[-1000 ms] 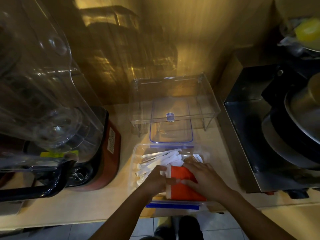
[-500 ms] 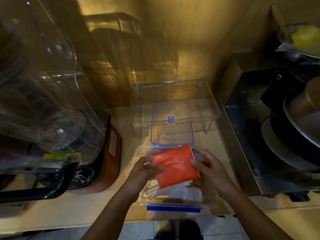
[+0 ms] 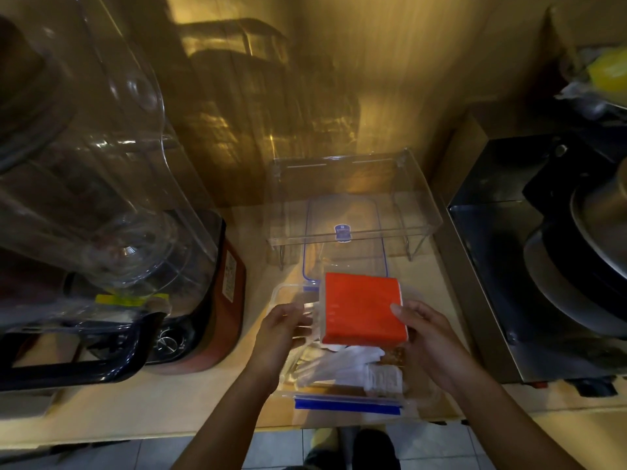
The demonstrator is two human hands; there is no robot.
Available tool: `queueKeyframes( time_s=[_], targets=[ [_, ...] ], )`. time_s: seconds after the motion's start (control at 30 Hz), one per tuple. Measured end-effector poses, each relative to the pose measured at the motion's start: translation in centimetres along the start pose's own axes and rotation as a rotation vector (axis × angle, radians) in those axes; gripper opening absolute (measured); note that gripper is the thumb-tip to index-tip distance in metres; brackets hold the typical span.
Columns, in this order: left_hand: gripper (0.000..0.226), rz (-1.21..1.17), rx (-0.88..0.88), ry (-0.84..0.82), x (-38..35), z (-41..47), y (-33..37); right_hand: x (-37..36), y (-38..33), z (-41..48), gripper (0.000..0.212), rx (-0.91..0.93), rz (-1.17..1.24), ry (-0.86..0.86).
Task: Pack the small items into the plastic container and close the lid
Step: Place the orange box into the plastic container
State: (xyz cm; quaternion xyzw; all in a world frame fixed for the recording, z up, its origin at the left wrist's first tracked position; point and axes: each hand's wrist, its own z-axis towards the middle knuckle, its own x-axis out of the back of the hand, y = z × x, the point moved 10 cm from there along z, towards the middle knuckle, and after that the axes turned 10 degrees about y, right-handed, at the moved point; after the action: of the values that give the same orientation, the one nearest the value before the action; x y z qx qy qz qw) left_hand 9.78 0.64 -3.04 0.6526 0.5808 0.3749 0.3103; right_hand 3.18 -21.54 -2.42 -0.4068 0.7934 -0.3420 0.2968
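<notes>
Packing is partway: white sachets (image 3: pixel 342 364) lie in the container (image 3: pixel 276 296) at the worktop's front edge. Right hand (image 3: pixel 427 337) pinches the orange packet (image 3: pixel 363 308) above it; left hand (image 3: pixel 281 330) spread, steadying. Lid (image 3: pixel 344 240) off, behind.

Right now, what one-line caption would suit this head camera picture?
Right hand holds an orange packet above the open plastic container; left hand steadies its rim.

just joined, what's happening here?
A person is packing a clear plastic container on the counter. The right hand holds an orange packet above it; the left hand is at the container's left side. White wrapped items already lie inside. The blue-trimmed lid lies off, behind the container.
</notes>
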Motion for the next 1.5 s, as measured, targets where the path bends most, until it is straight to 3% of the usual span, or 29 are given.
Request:
queueKeyframes(
  time_s=[0.07, 0.13, 0.27, 0.33, 0.5, 0.67, 0.9, 0.97, 1.03, 1.13, 1.17, 1.23, 1.3, 1.37, 1.43, 1.5],
  targets=[
    [0.011, 0.361, -0.24, 0.105, 0.4, 0.2, 1.2, 0.4, -0.1, 0.1, 0.039, -0.005, 0.031, 0.014],
    [0.023, 0.736, -0.488, 0.042, -1.9, -0.2, 1.6, 0.8, -0.4, 0.2, 0.04, -0.006, 0.061, 0.038],
    [0.048, 0.949, -0.722, -0.049, -5.6, -0.1, 1.7, 0.7, -0.6, 0.1, 0.045, -0.009, 0.093, 0.056],
    [0.06, 1.057, -0.746, -0.047, -6.4, 0.6, 1.3, 0.8, -0.6, 0.0, 0.048, -0.004, 0.074, 0.076],
    [0.074, 1.377, -0.58, -0.036, -5.7, 3.1, -1.0, 1.5, -0.1, -0.4, 0.043, -0.007, 0.049, 0.13],
    [0.042, 1.298, -0.537, -0.075, -5.8, 2.9, -0.9, 1.7, -0.2, -0.9, 0.054, -0.015, 0.081, 0.135],
    [0.033, 0.989, -0.62, -0.125, -5.4, -0.6, 0.1, 2.0, -1.1, -1.0, 0.053, -0.019, 0.171, 0.114],
    [0.034, 1.018, -0.672, -0.245, -6.1, -1.7, -0.4, 1.8, -1.5, -1.0, 0.05, -0.016, 0.202, 0.102],
    [0.032, 1.051, -0.706, -0.488, -7.7, -3.2, -1.7, 1.3, -1.9, -0.9, 0.043, -0.008, 0.215, 0.082],
    [0.037, 1.002, -0.544, -0.685, -8.3, -4.0, -3.4, 1.0, -2.1, -0.8, 0.042, -0.003, 0.233, 0.093],
    [0.041, 0.952, -0.423, -0.656, -7.9, -3.5, -3.6, 0.9, -2.1, -0.8, 0.045, -0.001, 0.232, 0.104],
    [0.034, 0.794, -0.361, -0.495, -6.9, -2.1, -2.2, 1.0, -1.8, -0.7, 0.052, 0.001, 0.223, 0.134],
    [0.028, 0.832, -0.483, -0.277, -5.6, -0.6, -0.2, 1.3, -1.6, -0.6, 0.054, 0.0, 0.218, 0.171],
    [0.037, 0.979, -0.598, -0.121, -5.1, 0.2, 0.8, 1.8, -1.3, -0.6, 0.057, -0.008, 0.184, 0.212],
    [0.049, 1.047, -0.542, -0.071, -5.3, 1.0, 0.1, 2.1, -0.9, -0.7, 0.061, -0.021, 0.134, 0.224],
    [0.061, 0.971, -0.412, -0.082, -5.8, 1.4, -1.1, 2.1, -0.6, -0.8, 0.065, -0.03, 0.102, 0.217]
  ],
)
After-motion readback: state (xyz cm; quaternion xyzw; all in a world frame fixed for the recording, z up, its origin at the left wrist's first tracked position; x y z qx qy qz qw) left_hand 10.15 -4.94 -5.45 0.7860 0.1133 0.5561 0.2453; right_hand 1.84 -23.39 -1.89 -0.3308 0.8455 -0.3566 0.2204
